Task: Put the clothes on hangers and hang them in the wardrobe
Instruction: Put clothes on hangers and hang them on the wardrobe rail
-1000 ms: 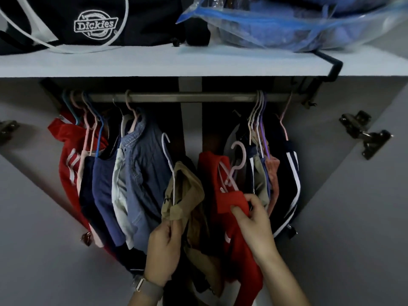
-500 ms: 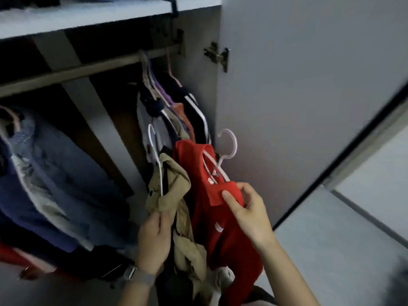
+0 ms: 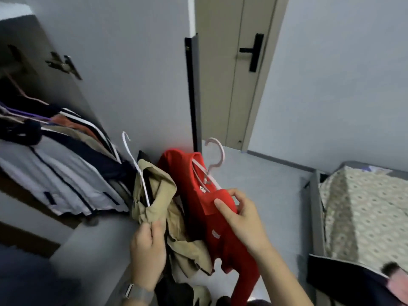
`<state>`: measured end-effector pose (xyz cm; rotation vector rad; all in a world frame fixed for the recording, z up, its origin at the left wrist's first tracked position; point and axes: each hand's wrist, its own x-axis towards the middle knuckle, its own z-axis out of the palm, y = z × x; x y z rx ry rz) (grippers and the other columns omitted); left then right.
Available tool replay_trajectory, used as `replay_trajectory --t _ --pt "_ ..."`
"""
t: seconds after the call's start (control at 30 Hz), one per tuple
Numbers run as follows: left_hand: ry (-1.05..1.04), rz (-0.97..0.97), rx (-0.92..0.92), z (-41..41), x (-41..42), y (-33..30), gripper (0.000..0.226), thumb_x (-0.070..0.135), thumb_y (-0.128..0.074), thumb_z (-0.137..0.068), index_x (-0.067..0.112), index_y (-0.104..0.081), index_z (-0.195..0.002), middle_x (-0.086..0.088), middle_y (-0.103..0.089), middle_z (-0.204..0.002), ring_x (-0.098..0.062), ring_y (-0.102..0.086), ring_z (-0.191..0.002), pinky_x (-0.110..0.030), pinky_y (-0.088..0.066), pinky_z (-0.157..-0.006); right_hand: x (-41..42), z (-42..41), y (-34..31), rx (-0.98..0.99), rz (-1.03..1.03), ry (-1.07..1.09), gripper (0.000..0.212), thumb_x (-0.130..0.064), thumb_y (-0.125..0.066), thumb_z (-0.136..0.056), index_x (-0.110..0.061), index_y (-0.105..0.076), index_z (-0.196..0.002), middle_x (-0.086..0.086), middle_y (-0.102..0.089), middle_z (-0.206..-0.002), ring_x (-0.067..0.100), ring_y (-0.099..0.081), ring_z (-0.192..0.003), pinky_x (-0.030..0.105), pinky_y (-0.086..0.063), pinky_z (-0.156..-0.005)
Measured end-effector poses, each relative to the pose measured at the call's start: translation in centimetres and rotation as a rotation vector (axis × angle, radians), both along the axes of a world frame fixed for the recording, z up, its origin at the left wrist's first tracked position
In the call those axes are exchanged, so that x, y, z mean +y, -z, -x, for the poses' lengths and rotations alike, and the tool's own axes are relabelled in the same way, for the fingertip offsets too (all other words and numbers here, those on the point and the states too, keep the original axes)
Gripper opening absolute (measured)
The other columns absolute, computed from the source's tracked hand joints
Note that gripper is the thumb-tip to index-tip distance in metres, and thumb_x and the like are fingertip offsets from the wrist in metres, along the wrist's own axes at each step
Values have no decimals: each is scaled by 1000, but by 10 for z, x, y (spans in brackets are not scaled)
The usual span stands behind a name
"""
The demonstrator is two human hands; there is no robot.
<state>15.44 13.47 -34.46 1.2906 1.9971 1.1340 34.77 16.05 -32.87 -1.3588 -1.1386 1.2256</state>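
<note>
Head view: left hand pinches a tan garment on its hanger; right hand beside it grips a red shirt.

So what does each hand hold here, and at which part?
Left hand grips the beige garment at its bunched fabric. Right hand pinches the red garment at its shoulder, over the hanger.

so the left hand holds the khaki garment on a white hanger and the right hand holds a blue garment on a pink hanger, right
Not quite: the head view shows the right hand holding a red garment, not a blue one, on the pale pink plastic hanger. The rest stands: the left hand holds the khaki fabric garment on the thin white hanger.
</note>
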Motion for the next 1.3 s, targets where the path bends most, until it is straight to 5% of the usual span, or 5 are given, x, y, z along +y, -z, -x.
replay_trajectory --t 0.27,0.63,0.9,1.1,1.3 --pt "4 -35 -77 -127 -29 7 44 29 -43 -95 9 -37 -55 -19 -51 -63 -34 -48 -67 -39 -38 -65 -71 -124 -12 9 50 97 11 -18 -64 -93 -11 -58 -100 20 -70 -72 47 -62 -59 41 -50 -54" --pt "180 -1 -116 -272 -90 10 46 19 -42 -99 -10 -43 -62 -12 -47 -58 -31 -43 -63 -36 -32 -64 -156 -267 6 -79 64 275 12 -22 -68 -90 -16 -62 -99 11 -73 -82 20 -65 -64 37 -53 -63" --pt "476 37 -183 -349 -99 12 44 32 -43 -92 10 -34 -55 -4 -40 -53 -23 -39 -55 -39 -36 -58 -200 -333 9 -135 27 521 7 -23 -69 -88 -21 -64 -92 -2 -72 -78 9 -64 -64 23 -50 -63" --pt "769 6 -107 -395 -102 5 44 14 -42 -98 10 -33 -55 -3 -37 -50 -20 -36 -50 -34 -29 -51 -230 -355 10 -132 25 772 8 -23 -70 -88 -20 -63 -91 -6 -70 -76 8 -62 -64 25 -50 -62" --pt "1009 -19 -59 -431 -93 8 45 19 -43 -99 7 -33 -57 -3 -35 -50 -21 -35 -50 -34 -28 -50 -256 -368 8 -161 22 975 11 -30 -69 -87 -24 -64 -95 1 -72 -87 25 -69 -80 48 -55 -79"
